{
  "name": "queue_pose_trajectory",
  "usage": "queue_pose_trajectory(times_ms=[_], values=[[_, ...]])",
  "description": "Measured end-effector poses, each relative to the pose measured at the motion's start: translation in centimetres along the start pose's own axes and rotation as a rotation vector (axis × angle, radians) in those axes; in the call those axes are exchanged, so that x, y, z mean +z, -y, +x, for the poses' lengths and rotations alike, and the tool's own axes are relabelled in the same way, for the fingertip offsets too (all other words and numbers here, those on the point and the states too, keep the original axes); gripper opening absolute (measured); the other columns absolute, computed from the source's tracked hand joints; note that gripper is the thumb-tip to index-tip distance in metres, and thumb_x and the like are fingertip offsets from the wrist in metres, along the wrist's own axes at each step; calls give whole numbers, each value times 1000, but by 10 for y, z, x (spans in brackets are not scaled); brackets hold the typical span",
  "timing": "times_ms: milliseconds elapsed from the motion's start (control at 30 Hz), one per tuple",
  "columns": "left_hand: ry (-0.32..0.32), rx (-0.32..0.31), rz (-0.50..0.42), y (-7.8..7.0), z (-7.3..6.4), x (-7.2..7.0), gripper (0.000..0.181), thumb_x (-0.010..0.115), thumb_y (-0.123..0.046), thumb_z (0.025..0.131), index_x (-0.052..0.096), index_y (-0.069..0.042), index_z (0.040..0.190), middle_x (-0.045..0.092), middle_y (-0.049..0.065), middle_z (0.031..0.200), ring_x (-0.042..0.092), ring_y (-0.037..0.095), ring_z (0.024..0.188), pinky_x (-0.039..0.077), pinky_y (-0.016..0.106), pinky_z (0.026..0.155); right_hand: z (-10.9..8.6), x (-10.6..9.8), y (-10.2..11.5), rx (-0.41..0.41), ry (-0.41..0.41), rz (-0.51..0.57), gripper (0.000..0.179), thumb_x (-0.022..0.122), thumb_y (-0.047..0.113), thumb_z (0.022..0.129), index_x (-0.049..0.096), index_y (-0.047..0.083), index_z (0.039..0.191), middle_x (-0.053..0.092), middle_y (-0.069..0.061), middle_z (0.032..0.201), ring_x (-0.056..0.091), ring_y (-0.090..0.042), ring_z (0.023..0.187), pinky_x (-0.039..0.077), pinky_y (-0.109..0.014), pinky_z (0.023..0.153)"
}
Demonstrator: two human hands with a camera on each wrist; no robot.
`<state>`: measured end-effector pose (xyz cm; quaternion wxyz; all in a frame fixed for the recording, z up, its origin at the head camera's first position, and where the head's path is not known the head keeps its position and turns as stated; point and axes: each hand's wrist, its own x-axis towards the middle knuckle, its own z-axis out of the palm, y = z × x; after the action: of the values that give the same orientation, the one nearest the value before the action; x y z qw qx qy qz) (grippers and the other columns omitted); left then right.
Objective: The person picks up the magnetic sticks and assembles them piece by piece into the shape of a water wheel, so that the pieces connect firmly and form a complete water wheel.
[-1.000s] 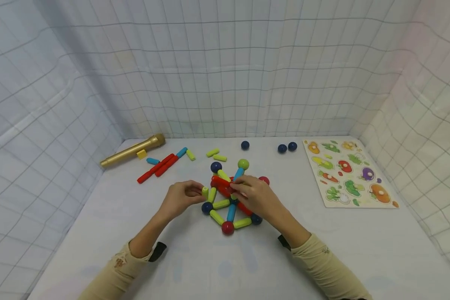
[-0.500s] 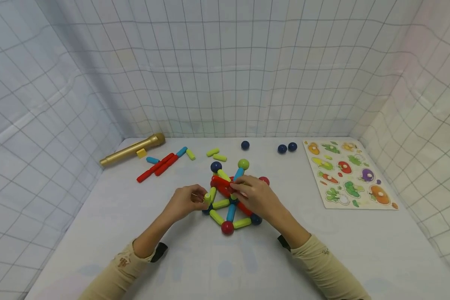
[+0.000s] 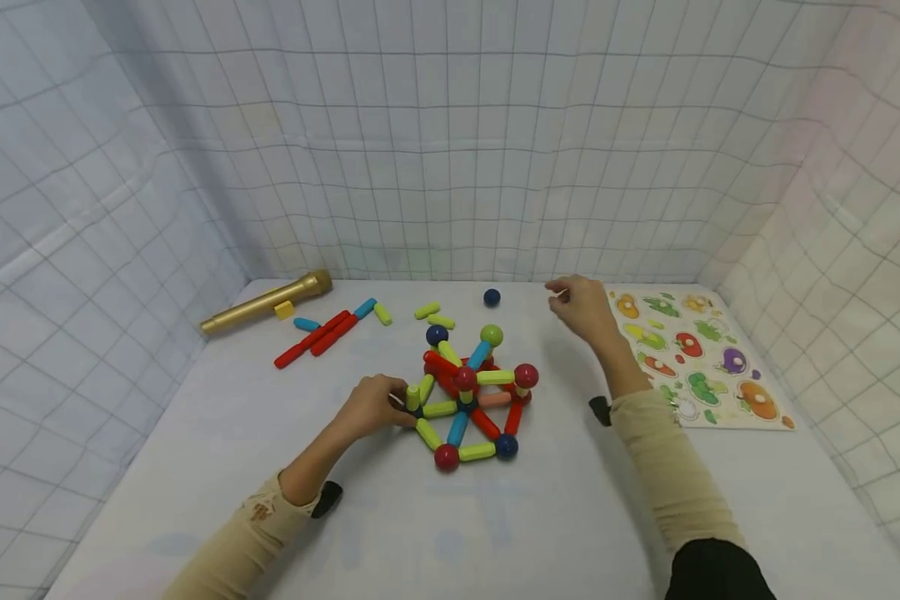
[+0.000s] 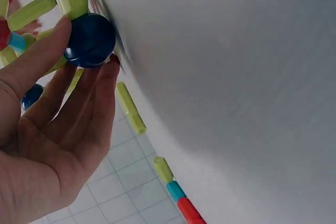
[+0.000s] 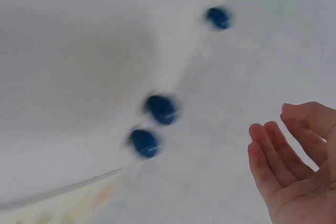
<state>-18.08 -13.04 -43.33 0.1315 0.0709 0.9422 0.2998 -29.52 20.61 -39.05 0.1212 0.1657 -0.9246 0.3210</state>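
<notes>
At the ball-and-rod frame (image 3: pixel 467 406), left hand (image 3: pixel 372 406) pinches a blue ball (image 4: pixel 90 40) — green rod (image 3: pixel 413 397) upright on it; right hand (image 3: pixel 581 306) — released, fingers relaxed — near two dark balls (image 5: pixel 160 109).

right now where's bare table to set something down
Bare table: in front of the ball-and-rod build; left of the left hand, nearer than the loose rods; and in front of the vegetable board. Crowded: the middle and far left, around the microphone.
</notes>
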Motion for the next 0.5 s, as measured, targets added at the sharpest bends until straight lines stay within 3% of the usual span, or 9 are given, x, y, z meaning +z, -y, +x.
queue_pose_trajectory(times_ms=[100, 200, 267, 367, 500], values=[[10, -9, -15, -1, 1, -1, 35, 83, -15, 76, 71, -5, 108, 72, 6, 102, 63, 15, 85, 54, 31, 77, 24, -7, -40, 182, 148, -110, 35, 56, 3, 90, 62, 0, 125, 58, -24, 133, 56, -41, 120, 51, -51, 92], [5, -17, -32, -1, -1, -4, 34, 82, -13, 76, 72, -5, 107, 72, 6, 101, 63, 15, 84, 55, 32, 77, 38, -6, -65, 249, 241, -203, 41, 53, -2, 89, 58, 0, 130, 47, -28, 142, 43, -47, 131, 48, -55, 94], [0, -20, -39, 0, -2, -5, 31, 82, -12, 76, 72, -5, 106, 72, 6, 99, 62, 15, 84, 54, 32, 77, 41, -2, -75, 258, 265, -233, 43, 51, -4, 88, 57, 0, 130, 43, -30, 144, 38, -49, 134, 47, -56, 96], [-10, -36, -54, 0, -3, -3, 30, 82, -11, 76, 73, -6, 104, 72, 4, 96, 60, 15, 84, 54, 31, 76, 42, 5, -84, 256, 271, -263, 40, 53, -2, 89, 58, -2, 129, 48, -30, 140, 41, -49, 131, 44, -57, 101], [-19, -49, -68, 1, -3, -1, 31, 82, -11, 76, 74, -6, 105, 72, 3, 94, 59, 14, 83, 54, 30, 75, 39, 12, -91, 265, 227, -270, 33, 56, 2, 91, 61, -6, 124, 57, -29, 130, 49, -48, 125, 40, -56, 106]])
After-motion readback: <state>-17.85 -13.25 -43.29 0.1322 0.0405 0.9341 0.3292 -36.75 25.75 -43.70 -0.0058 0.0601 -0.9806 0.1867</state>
